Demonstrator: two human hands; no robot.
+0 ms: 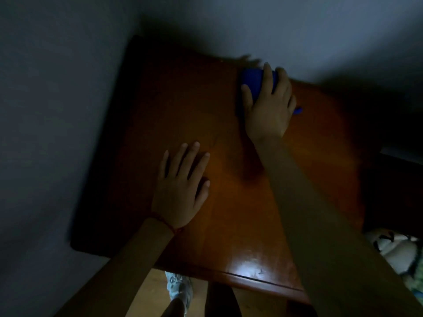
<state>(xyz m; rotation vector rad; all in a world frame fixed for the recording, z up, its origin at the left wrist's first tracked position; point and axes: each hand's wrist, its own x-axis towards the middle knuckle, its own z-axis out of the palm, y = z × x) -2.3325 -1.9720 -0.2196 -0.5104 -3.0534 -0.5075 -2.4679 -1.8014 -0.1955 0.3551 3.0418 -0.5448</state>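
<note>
A dim room with a reddish-brown wooden table top (229,213) set in a wall corner. My right hand (269,106) lies over a blue cloth (253,82) at the table's far right, with fingers spread and thumb along the cloth's left side, pressing it onto the wood. A bit of the blue cloth pokes out to the right of the hand. My left hand (180,186) rests flat on the table's near left part, fingers straight and spread, holding nothing. A red thread circles the left wrist.
Grey walls (57,110) close in at the left and the back. Wooden floor and a foot in a pale patterned shoe (179,288) show below the table's front edge. A white and green bundle (398,252) lies low at the right.
</note>
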